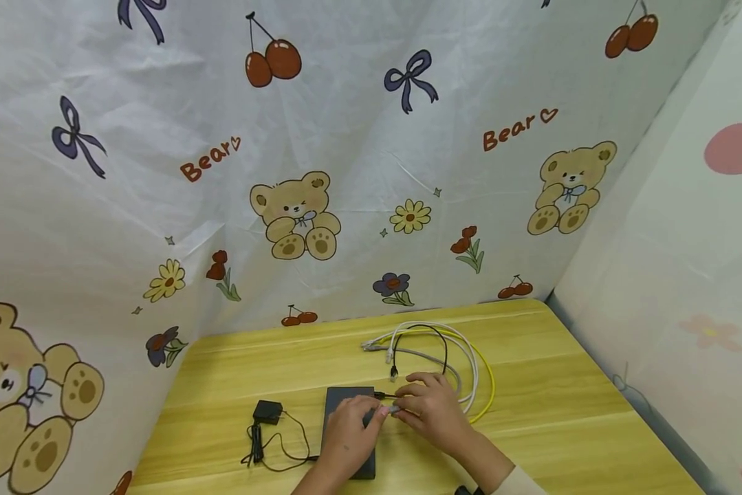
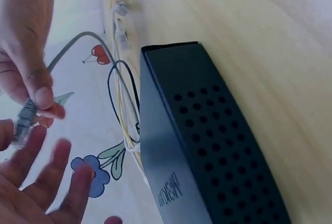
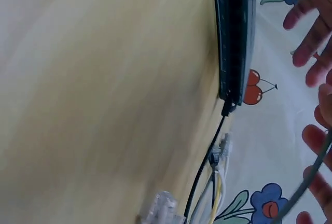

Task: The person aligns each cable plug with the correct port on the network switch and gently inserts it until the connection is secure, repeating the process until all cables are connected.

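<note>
Both hands meet over the right edge of a black network switch point(image 1: 341, 399). My right hand point(image 1: 435, 416) holds a grey network cable point(image 2: 83, 35) just behind its plug, between thumb and fingers. With thumb and index finger, my left hand point(image 1: 348, 436) pinches the clear end of that plug point(image 2: 23, 123); its other fingers point(image 2: 72, 193) are spread. The grey cable loops away behind the right hand. A thin black cable point(image 3: 207, 154) is plugged into the end of the switch's port side, close to the right fingertips in the head view.
Coiled white, grey and yellow cables point(image 1: 491, 385) lie behind the right hand, beside a black cable's loose plug point(image 1: 394, 372). A black power adapter point(image 1: 268, 411) with bundled cord sits left of the switch. Another clear plug point(image 3: 162, 211) shows low in the right wrist view. Patterned cloth point(image 1: 358, 151) hangs behind the table.
</note>
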The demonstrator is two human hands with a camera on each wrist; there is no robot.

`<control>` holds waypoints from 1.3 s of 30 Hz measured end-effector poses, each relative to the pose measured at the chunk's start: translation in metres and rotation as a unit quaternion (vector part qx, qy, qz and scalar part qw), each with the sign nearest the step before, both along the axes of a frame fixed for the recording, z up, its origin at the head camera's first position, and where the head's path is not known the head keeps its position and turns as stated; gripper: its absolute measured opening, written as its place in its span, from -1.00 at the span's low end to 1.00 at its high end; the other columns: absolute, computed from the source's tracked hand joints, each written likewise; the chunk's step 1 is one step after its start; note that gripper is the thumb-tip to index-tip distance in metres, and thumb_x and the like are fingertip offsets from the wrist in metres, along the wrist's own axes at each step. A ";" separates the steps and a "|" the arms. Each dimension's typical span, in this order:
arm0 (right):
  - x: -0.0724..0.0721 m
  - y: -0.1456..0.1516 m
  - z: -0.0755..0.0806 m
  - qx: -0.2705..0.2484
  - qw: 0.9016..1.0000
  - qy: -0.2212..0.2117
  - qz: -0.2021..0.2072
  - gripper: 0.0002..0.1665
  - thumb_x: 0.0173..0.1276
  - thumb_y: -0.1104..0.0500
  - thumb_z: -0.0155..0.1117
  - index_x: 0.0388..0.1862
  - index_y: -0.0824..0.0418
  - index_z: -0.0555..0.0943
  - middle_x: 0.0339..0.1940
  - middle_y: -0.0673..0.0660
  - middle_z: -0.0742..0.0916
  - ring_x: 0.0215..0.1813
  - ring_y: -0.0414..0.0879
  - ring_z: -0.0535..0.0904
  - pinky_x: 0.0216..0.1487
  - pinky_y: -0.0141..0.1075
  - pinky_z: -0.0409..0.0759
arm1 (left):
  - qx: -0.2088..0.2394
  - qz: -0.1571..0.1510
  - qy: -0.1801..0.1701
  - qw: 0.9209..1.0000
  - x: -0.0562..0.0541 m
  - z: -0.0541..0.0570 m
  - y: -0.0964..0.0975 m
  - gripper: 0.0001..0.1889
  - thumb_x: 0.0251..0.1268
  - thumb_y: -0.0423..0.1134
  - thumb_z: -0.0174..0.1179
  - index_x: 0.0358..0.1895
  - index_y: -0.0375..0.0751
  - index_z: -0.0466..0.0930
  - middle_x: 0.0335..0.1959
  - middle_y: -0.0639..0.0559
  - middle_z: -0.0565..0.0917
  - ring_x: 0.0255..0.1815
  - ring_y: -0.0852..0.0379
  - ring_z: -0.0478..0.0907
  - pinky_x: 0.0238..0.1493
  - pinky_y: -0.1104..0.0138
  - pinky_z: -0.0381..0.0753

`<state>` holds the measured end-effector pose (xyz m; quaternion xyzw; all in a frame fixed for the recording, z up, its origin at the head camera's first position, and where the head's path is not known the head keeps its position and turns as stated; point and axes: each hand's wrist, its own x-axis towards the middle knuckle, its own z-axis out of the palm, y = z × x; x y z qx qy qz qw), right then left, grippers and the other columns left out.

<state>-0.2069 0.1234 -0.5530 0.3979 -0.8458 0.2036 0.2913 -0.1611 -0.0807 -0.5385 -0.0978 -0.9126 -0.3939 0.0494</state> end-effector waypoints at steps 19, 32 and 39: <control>-0.005 -0.006 0.007 -0.067 0.985 -0.158 0.015 -0.86 0.28 0.13 0.45 -0.18 -0.01 0.75 -0.18 -0.10 0.79 0.13 0.12 0.61 0.08 0.25 0.44 | -0.003 0.030 0.087 0.996 -0.008 0.001 -0.001 -0.70 0.26 -0.08 0.38 0.04 0.08 0.69 0.06 0.19 0.68 0.07 0.06 0.60 0.02 -0.06 0.49; -0.010 -0.010 0.013 -0.066 0.993 -0.097 0.008 -0.88 0.25 0.13 0.48 -0.24 0.06 0.77 -0.11 0.03 0.78 0.15 0.16 0.61 0.07 0.25 0.47 | -0.048 0.028 0.175 0.983 -0.014 0.005 -0.005 -0.86 0.19 -0.16 0.42 -0.19 0.15 0.81 -0.02 0.21 0.69 0.03 0.08 0.61 -0.01 -0.04 0.45; -0.012 -0.011 0.015 -0.066 0.993 -0.096 0.007 -0.92 0.24 0.14 0.49 -0.28 0.03 0.77 -0.10 0.02 0.78 0.15 0.15 0.61 0.09 0.25 0.48 | -0.046 0.042 0.149 0.987 -0.014 0.001 -0.008 -0.59 0.20 -0.10 0.43 0.14 0.13 0.68 0.07 0.17 0.67 0.09 0.05 0.60 0.02 -0.06 0.49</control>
